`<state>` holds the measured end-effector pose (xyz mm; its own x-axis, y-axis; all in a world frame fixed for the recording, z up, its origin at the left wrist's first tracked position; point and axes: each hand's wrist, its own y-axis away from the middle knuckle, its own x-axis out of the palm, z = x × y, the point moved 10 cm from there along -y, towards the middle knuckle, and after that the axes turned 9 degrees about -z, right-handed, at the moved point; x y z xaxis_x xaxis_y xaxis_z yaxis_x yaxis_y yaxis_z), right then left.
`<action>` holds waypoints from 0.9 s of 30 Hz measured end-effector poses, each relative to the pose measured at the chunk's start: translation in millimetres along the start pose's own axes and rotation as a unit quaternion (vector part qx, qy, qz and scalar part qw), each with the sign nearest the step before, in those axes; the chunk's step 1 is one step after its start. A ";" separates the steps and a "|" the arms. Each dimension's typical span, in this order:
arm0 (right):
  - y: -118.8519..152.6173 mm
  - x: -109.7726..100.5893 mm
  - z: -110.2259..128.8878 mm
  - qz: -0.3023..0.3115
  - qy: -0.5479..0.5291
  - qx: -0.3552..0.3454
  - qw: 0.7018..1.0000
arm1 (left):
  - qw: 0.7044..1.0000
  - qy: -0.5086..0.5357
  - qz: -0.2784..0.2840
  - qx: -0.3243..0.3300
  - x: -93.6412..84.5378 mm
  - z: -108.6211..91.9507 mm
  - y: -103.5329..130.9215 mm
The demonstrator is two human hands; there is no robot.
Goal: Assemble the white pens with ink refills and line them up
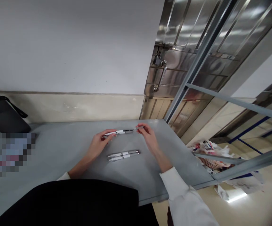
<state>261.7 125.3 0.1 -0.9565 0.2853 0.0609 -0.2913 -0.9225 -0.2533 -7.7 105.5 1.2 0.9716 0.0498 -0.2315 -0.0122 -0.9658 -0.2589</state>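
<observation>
Between the fingers of my left hand (100, 141) is a white pen (120, 132), its dark tip end pointing right. My right hand (147, 133) pinches a small clear-looking piece (136, 128), perhaps a pen cap or tip section, close to the pen's tip. Whether that piece touches the pen I cannot tell. Just below both hands, two white pens (124, 155) with dark and silvery ends lie side by side on the grey tabletop (79, 128).
A dark case with a strap (6, 113) stands at the left, beside a blurred-out item (11, 153). Behind the table is a wall (79, 47). On the right rise a metal frame post (187, 84) and a padlocked metal door (173, 62); a basket of litter (211, 157) sits lower down.
</observation>
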 end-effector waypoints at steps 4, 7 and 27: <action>4.5 4.7 5.1 0.023 -0.023 0.004 0.999 | 1.000 0.001 0.001 0.000 0.1 2.1 -1.0; 5.7 6.8 7.1 0.029 -0.033 0.005 0.999 | 1.000 -0.001 0.002 0.002 0.2 4.0 -1.7; 27.7 40.3 22.8 0.151 0.017 -0.017 0.988 | 1.000 -0.008 0.024 0.011 7.4 -10.5 4.4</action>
<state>214.8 105.4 17.6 -0.9985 0.0071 -0.0546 0.0089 -0.9580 -0.2865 1.9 99.0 8.2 0.9660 0.0070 -0.2586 -0.0648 -0.9612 -0.2680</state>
